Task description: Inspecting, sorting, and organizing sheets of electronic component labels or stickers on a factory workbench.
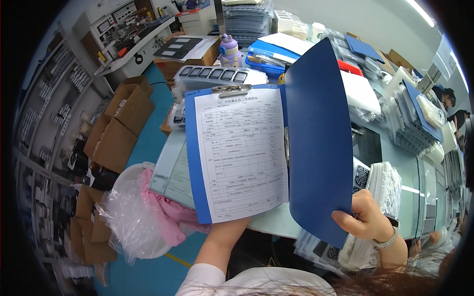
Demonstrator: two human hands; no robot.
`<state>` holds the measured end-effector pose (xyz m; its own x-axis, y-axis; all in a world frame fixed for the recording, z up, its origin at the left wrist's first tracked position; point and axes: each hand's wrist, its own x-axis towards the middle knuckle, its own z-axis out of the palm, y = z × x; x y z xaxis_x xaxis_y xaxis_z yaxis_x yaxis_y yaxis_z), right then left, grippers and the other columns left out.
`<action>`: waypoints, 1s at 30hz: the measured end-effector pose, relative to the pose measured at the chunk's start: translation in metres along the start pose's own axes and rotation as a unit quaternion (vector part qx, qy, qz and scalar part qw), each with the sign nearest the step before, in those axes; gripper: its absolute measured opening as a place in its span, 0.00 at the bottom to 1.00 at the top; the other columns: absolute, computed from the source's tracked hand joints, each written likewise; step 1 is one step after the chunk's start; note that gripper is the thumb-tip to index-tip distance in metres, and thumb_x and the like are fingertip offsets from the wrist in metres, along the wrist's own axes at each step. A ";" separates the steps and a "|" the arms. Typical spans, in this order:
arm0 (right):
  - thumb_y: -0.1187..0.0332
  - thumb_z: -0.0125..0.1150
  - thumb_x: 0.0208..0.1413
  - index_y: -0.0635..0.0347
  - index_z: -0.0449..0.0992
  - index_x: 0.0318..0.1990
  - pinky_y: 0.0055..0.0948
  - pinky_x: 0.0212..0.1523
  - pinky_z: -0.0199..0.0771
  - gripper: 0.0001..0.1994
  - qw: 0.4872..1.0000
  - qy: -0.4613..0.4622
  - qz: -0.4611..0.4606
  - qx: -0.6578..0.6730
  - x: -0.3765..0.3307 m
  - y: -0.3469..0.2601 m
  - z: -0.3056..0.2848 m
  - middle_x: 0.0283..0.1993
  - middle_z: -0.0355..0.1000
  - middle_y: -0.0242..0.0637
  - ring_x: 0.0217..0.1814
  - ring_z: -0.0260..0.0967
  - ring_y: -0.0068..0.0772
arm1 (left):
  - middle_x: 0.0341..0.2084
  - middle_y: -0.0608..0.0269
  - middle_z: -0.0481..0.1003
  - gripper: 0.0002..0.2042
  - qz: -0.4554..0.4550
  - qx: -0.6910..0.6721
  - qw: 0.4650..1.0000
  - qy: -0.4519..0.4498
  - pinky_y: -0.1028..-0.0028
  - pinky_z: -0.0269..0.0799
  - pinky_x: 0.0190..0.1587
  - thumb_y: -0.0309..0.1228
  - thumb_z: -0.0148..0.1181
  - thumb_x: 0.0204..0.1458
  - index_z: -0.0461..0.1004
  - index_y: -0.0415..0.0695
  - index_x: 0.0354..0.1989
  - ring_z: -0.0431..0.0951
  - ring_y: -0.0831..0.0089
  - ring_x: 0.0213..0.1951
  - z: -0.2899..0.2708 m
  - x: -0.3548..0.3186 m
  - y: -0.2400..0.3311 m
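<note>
A blue clipboard folder (193, 163) stands opened in front of me, tilted up over the table's near edge. Under its metal clip (232, 91) is a white printed form (242, 158) with a table and some handwriting. My left hand (238, 226) goes behind the folder's lower edge and holds it up from below; its fingers are hidden. On the other side, my right hand (364, 217) is closed on the outer lower edge of the blue cover (321, 133), thumb on the inner face. A band circles that wrist.
Left of the table stand a white bin (143, 241) with clear plastic and pink cloth, and open cardboard boxes (111, 143). Beyond the folder are plastic trays (217, 75), a purple bottle (229, 52) and a blue basket (264, 66). Wrapped stacks (384, 185) lie at the right.
</note>
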<state>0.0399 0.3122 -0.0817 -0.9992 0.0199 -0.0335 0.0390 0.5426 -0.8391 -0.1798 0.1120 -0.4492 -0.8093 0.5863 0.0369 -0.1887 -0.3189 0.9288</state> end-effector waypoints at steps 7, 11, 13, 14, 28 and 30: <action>0.73 0.60 0.56 0.64 0.74 0.25 0.28 0.18 0.60 0.09 1.000 -0.005 0.001 -0.003 -0.001 0.002 -0.001 0.13 0.63 0.35 0.12 0.58 0.31 | 0.61 0.52 0.67 0.29 -0.002 -0.015 1.000 -0.002 0.65 0.68 0.61 0.48 0.47 0.68 0.57 0.42 0.70 0.71 0.65 0.59 0.001 0.001 -0.010; 0.73 0.60 0.56 0.64 0.73 0.24 0.28 0.18 0.60 0.09 1.000 -0.008 0.012 0.004 0.000 0.001 0.000 0.13 0.63 0.35 0.12 0.58 0.31 | 0.61 0.52 0.67 0.29 -0.001 -0.021 1.000 -0.001 0.65 0.68 0.61 0.48 0.47 0.68 0.57 0.42 0.70 0.71 0.65 0.59 -0.002 0.002 -0.013; 0.73 0.60 0.55 0.64 0.73 0.24 0.28 0.18 0.60 0.09 1.000 -0.009 0.012 0.001 0.000 0.002 0.000 0.13 0.63 0.35 0.12 0.58 0.32 | 0.61 0.52 0.67 0.29 0.001 -0.023 1.000 0.001 0.65 0.68 0.61 0.48 0.47 0.68 0.57 0.42 0.70 0.71 0.65 0.59 -0.005 0.002 -0.014; 0.73 0.60 0.55 0.64 0.73 0.23 0.28 0.18 0.60 0.09 1.000 -0.010 0.012 -0.002 0.001 0.003 0.000 0.13 0.64 0.35 0.12 0.58 0.32 | 0.61 0.52 0.67 0.29 0.002 -0.024 1.000 0.003 0.65 0.68 0.61 0.48 0.47 0.68 0.57 0.42 0.70 0.71 0.65 0.59 -0.007 0.002 -0.014; 0.74 0.59 0.53 0.64 0.72 0.22 0.29 0.17 0.59 0.09 1.000 -0.007 0.010 -0.008 0.001 0.003 0.003 0.14 0.64 0.35 0.12 0.59 0.32 | 0.61 0.53 0.67 0.29 0.016 -0.028 0.999 0.037 0.65 0.67 0.62 0.48 0.47 0.68 0.57 0.42 0.70 0.70 0.65 0.59 -0.042 -0.008 -0.008; 0.74 0.59 0.53 0.63 0.72 0.23 0.29 0.17 0.59 0.08 1.000 -0.007 0.008 -0.015 0.001 0.002 0.003 0.14 0.64 0.35 0.13 0.59 0.32 | 0.61 0.53 0.67 0.29 0.018 -0.030 0.999 0.040 0.65 0.67 0.62 0.48 0.47 0.68 0.57 0.42 0.70 0.70 0.65 0.59 -0.046 -0.009 -0.008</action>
<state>0.0390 0.3107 -0.0848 -0.9984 0.0162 -0.0547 0.0543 0.5667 -0.8221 -0.1965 0.0746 -0.4739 -0.8578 0.5127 0.0374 -0.1903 -0.3844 0.9033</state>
